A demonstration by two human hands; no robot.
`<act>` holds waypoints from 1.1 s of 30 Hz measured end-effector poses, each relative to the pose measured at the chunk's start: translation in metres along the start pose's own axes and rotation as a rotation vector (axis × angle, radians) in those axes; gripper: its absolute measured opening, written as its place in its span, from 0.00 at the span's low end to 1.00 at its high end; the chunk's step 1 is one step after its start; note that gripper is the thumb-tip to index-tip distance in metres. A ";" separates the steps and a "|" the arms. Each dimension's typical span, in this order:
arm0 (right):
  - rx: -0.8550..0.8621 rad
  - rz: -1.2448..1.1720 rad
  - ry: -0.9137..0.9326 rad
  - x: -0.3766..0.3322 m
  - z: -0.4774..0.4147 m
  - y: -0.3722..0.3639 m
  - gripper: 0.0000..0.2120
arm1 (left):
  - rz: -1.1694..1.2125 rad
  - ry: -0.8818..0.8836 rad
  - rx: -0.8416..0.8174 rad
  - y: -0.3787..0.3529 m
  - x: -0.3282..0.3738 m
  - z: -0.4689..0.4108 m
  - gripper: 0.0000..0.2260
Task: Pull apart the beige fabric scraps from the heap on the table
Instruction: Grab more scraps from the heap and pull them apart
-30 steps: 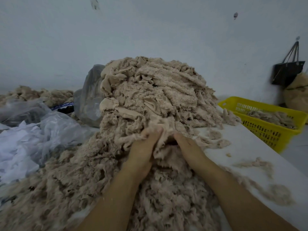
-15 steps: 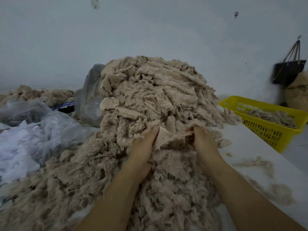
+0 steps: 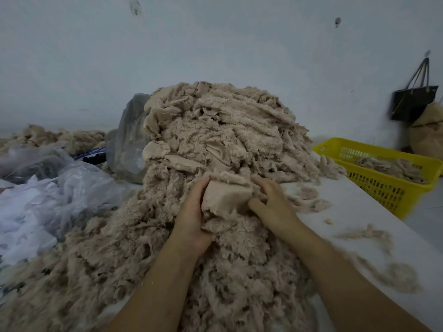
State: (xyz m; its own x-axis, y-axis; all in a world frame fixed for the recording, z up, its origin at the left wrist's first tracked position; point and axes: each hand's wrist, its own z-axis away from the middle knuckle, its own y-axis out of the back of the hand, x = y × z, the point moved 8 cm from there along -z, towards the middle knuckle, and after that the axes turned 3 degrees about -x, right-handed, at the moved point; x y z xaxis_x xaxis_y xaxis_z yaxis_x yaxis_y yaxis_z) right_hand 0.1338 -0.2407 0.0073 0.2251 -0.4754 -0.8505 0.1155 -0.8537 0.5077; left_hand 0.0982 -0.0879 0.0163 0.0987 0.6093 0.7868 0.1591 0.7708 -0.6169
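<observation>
One heap (image 3: 227, 130) fills the worktop (image 3: 359, 212). The left hand (image 3: 194, 212) and right hand (image 3: 275, 207) curl fingers round one beige scrap (image 3: 225, 197) at its front. Bare worktop lies rightward, with one yellow basket (image 3: 383, 195) beyond its edge.

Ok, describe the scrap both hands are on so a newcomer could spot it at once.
Start at the tall beige heap in the middle of the table. On its near slope, the left hand and right hand grip one fabric scrap between them. Unlike the fluffy shreds around it, it shows a smooth, flat face.
</observation>
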 end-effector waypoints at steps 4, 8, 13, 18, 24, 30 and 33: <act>-0.042 -0.275 0.074 -0.015 0.008 -0.008 0.15 | -0.057 0.044 0.070 0.006 -0.004 0.000 0.18; 0.036 -0.077 0.172 -0.028 0.015 -0.009 0.21 | -0.167 0.047 0.119 0.009 -0.007 0.000 0.21; 0.259 -0.082 0.061 -0.018 0.011 0.017 0.21 | -0.133 0.050 0.108 0.005 -0.007 -0.001 0.18; 0.010 -0.227 0.051 -0.024 0.017 -0.001 0.26 | 0.191 0.038 0.006 0.000 -0.003 -0.003 0.13; -0.267 0.080 0.150 -0.032 0.020 -0.034 0.14 | 0.392 -0.097 0.043 0.011 0.011 -0.007 0.16; -0.018 -0.697 -0.007 -0.023 0.015 0.001 0.12 | 0.106 -0.159 0.110 0.015 0.015 -0.007 0.16; -0.035 -0.999 -0.096 -0.017 0.013 -0.003 0.09 | -0.555 -0.139 0.017 -0.006 0.003 0.000 0.14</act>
State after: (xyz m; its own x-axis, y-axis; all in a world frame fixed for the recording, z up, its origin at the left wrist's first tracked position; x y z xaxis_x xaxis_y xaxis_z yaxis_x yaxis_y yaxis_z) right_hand 0.1167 -0.2328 0.0189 -0.0695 0.4391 -0.8957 0.2373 -0.8648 -0.4424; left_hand 0.0971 -0.0906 0.0221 -0.1252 0.1306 0.9835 0.1344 0.9844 -0.1136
